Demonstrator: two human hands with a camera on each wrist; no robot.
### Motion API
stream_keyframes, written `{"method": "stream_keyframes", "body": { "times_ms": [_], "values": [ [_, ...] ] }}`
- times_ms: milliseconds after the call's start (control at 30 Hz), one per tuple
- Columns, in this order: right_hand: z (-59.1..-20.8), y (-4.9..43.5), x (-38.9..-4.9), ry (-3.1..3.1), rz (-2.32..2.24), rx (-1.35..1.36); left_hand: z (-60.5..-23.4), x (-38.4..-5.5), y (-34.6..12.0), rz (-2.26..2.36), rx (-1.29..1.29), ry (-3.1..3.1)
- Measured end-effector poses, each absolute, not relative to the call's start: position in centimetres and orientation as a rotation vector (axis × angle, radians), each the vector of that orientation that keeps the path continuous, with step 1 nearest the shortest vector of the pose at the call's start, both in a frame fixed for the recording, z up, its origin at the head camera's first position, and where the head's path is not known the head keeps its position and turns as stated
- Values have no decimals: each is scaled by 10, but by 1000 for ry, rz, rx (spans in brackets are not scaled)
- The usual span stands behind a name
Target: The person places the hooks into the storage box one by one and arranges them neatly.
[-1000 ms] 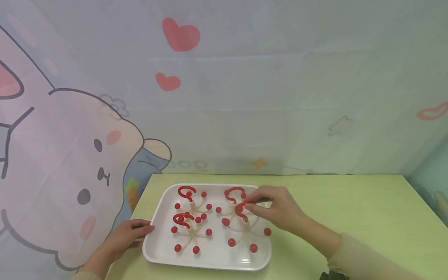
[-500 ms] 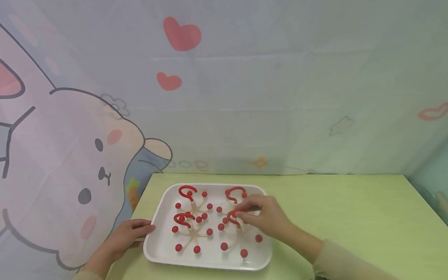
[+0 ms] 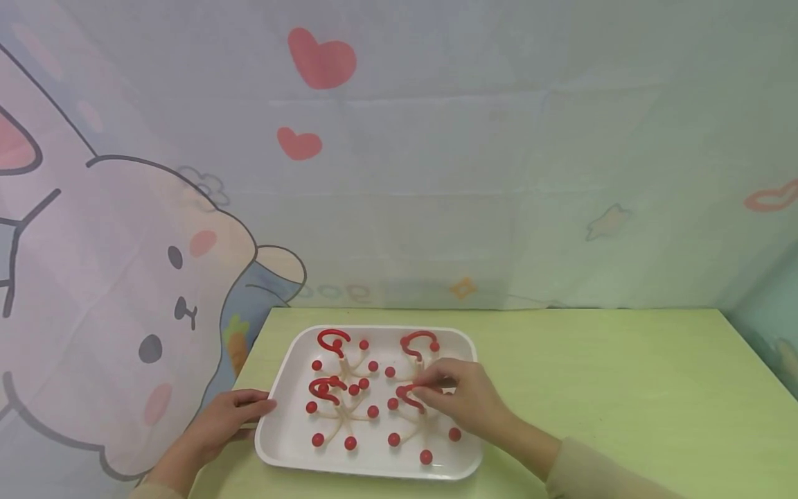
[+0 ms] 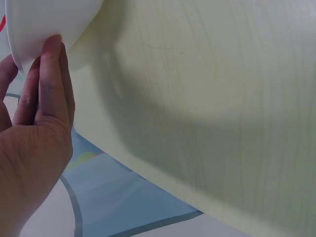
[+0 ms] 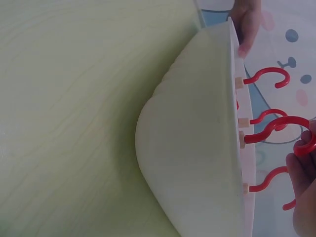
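In the head view a white tray (image 3: 283, 433) carries several hangers, each with a red hook on top and beige arms ending in red balls. My right hand (image 3: 470, 400) pinches the red hook of the front right hanger (image 3: 414, 402); its balls hang low over or rest on the tray floor, I cannot tell which. The right wrist view shows that hook (image 5: 276, 122) between the fingertips. At the tray's left rim, my left hand (image 3: 226, 421) grips the edge, thumb above and fingers beneath. The left wrist view shows those fingers (image 4: 49, 84) under the tray.
Behind the held hanger stands the back right one (image 3: 419, 344). On the tray's left side are a back hanger (image 3: 333, 341) and a front hanger (image 3: 327, 389), with overlapping balls. A pale green table (image 3: 598, 388) lies beneath; a printed cloth (image 3: 499, 173) hangs behind.
My right hand has shifted the front right hanger leftward and slightly toward the tray's front, still pinching its hook. My left hand stays at the tray rim.
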State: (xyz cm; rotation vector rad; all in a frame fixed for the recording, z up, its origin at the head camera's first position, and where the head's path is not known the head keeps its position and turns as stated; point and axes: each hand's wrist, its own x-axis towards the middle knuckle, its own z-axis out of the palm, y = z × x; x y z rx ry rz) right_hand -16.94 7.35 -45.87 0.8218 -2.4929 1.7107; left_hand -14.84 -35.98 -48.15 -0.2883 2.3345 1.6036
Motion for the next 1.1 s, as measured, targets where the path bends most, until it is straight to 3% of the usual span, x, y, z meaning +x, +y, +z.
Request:
{"method": "stream_keyframes", "body": {
  "times_ms": [367, 633, 1100],
  "values": [
    [-458, 75, -170, -2505, 1667, 888, -480, -150, -359, 1583, -341, 2354],
    [-454, 85, -171, -2520, 1313, 1005, -478, -155, -359, 1538, -348, 2391],
    [-439, 144, -170, -2495, 1238, 948, -463, -155, -356, 1424, -326, 2448]
  ]
}}
